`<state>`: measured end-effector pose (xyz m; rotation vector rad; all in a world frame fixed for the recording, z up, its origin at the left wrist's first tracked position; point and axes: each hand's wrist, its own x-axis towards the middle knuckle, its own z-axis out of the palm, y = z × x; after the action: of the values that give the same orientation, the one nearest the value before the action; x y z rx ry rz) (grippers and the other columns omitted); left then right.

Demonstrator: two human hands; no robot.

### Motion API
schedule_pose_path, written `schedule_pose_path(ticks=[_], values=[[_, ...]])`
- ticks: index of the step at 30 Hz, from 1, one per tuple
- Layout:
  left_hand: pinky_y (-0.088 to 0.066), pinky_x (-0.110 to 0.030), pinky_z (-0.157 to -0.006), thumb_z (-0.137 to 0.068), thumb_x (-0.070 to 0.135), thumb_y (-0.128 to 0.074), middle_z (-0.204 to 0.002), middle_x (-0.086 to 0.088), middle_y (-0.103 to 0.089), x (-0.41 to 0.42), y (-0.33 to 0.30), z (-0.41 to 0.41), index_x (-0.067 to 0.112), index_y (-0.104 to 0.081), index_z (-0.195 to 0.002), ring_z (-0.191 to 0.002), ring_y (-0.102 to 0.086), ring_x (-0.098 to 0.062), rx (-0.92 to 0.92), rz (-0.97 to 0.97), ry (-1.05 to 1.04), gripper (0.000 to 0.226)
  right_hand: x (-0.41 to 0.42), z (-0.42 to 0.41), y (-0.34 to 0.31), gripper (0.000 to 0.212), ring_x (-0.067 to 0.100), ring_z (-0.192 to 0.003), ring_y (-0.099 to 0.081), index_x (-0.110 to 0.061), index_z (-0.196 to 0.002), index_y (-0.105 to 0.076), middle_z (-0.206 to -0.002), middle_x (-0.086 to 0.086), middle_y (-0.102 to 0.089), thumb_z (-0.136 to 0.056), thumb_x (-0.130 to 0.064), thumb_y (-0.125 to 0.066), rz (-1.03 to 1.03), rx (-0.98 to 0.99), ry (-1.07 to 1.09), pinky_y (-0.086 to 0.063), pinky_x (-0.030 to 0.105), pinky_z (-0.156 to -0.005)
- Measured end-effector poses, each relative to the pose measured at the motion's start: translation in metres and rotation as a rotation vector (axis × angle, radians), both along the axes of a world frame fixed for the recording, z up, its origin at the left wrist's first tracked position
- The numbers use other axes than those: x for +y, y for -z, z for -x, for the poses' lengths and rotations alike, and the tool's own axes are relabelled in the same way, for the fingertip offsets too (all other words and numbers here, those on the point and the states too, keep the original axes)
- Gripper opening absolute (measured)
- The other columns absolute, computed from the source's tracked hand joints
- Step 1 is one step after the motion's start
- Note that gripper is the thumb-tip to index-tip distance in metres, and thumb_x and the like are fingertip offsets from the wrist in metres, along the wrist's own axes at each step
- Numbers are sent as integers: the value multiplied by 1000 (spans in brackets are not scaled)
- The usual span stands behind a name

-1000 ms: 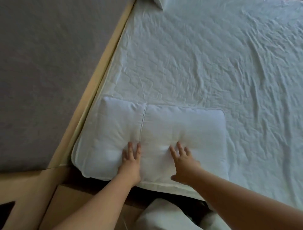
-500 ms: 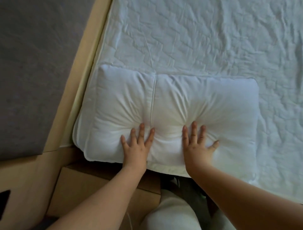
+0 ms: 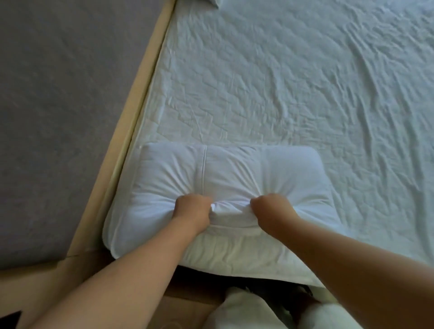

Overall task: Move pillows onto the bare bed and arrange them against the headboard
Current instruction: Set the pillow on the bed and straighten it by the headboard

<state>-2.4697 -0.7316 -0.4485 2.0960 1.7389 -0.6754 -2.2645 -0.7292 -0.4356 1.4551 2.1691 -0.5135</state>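
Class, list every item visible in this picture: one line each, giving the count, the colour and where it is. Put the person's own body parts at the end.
Plump white fabric pillow: one, white, on the near left corner of the bed, gripped by both hands.
Second pillow corner: one, white, at the top edge of the frame, mostly cut off.
Wrinkled white bed sheet: one, white, covering the mattress.
Beige wooden bed frame: one, beige, running along the bed's left side.
Grey padded headboard panel: one, grey, left of the frame.
Pale cloth: white, bottom centre, below the bed's edge; what it is cannot be told.
Left hand: one, bunching the pillow fabric.
Right hand: one, bunching the pillow fabric.
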Motion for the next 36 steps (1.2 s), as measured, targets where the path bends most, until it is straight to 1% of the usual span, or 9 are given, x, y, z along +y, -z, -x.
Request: schedule_pose_path(ticks=[5, 9, 11, 15, 18, 21, 26, 31, 36], values=[[-47, -30, -78, -84, 21, -55, -114, -5, -67, 48, -74, 2, 24, -67, -106, -106, -63, -29, -93, -5, 47, 25, 50, -6, -73, 18, 29, -87, -64, -18, -91, -62, -94, 4, -63, -86, -5, -50, -136, -28, -54, -42, 31, -67], [-49, -30, -60, -63, 13, -65, -86, -5, -66, 90, -134, 5, 18, -63, -77, -78, -63, -25, -49, 134, 38, 15, 89, -9, -128, 13, 29, -90, -65, -17, -92, -61, -89, 2, -57, -89, -11, -50, -174, -36, -22, -43, 31, -66], [-43, -27, -55, -58, 9, -66, -78, -5, -63, 107, -152, 2, 16, -60, -69, -72, -61, -25, -49, 150, 7, 14, 104, -15, -139, 12, 23, -74, -60, -17, -80, -55, -81, -2, -55, -91, -19, -52, -203, -43, -1, -41, 29, -62], [-48, -32, -73, -85, 6, -48, -102, -5, -67, 120, -152, -9, 19, -69, -103, -92, -62, -27, -135, -136, -101, 31, 119, -33, -136, 19, 20, -69, -56, -19, -71, -52, -76, -2, -53, -88, -12, -50, -256, -58, 171, -41, 30, -61], [-42, -36, -96, -92, 4, -39, -124, -9, -64, 111, -124, -10, 17, -59, -128, -113, -58, -32, -104, -304, -84, 43, 114, -48, -127, 20, 23, -75, -55, -16, -79, -55, -82, 2, -57, -83, 0, -43, -281, -34, 289, -39, 33, -72], [-41, -42, -101, -98, 18, -35, -131, -9, -58, 88, -81, -5, 20, -53, -131, -121, -52, -31, -69, -196, -18, 38, 99, -59, -108, 34, 27, -100, -55, -16, -113, -61, -112, 7, -61, -87, -9, -41, -273, 16, 290, -41, 39, -83], [-34, -48, -112, -103, 31, -28, -161, 0, -24, 54, -13, 17, 36, -27, -153, -144, -28, -28, -90, 61, -134, 50, 69, -79, -63, 58, 31, -132, -39, -30, -151, -34, -148, 7, -40, -95, -38, -51, -114, 36, 333, -49, 47, -90], [-27, -52, -117, -99, 44, -45, -166, -1, -2, 55, 2, 12, 42, -16, -155, -148, -15, -36, -137, 83, -265, 63, 49, -92, -20, 103, 35, -147, -20, -44, -157, -7, -168, 5, 0, -78, -62, -72, 53, 24, 434, -48, 58, -98], [-19, -42, -122, -97, 49, -50, -166, -9, -7, 72, 25, 18, 35, -18, -157, -149, -18, -36, -196, 76, -309, 70, 32, -101, 20, 121, 43, -148, -16, -38, -159, -2, -168, 9, 3, -70, -61, -80, 112, 101, 590, -40, 55, -111]])
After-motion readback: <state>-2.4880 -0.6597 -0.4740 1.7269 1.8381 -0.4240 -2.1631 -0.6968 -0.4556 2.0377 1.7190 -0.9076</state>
